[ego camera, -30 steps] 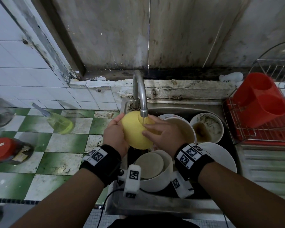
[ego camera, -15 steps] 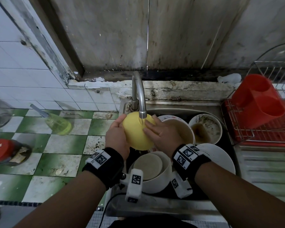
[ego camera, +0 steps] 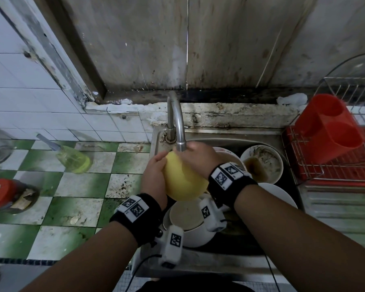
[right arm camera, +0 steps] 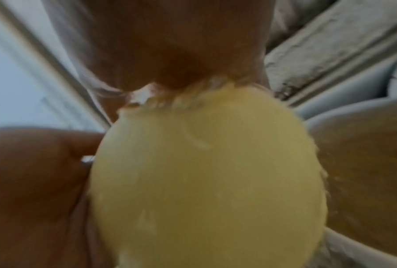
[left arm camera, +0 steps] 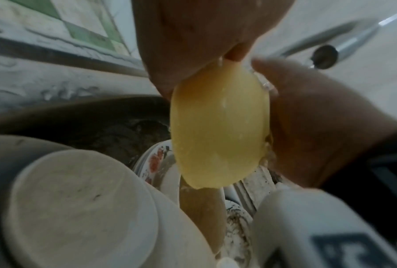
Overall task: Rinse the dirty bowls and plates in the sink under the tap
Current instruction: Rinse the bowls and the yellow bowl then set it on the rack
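I hold the yellow bowl (ego camera: 184, 180) on its edge just under the tap (ego camera: 180, 142), at the back left corner of the sink (ego camera: 217, 268). It is smooth, wet and pale yellow. My left hand (ego camera: 154, 175) grips its left rim, my right hand (ego camera: 198, 158) curls over its top. Below it lies an upturned white bowl (ego camera: 187, 216); dirty bowls (ego camera: 261, 163) and a plate (ego camera: 279, 197) crowd the right side.
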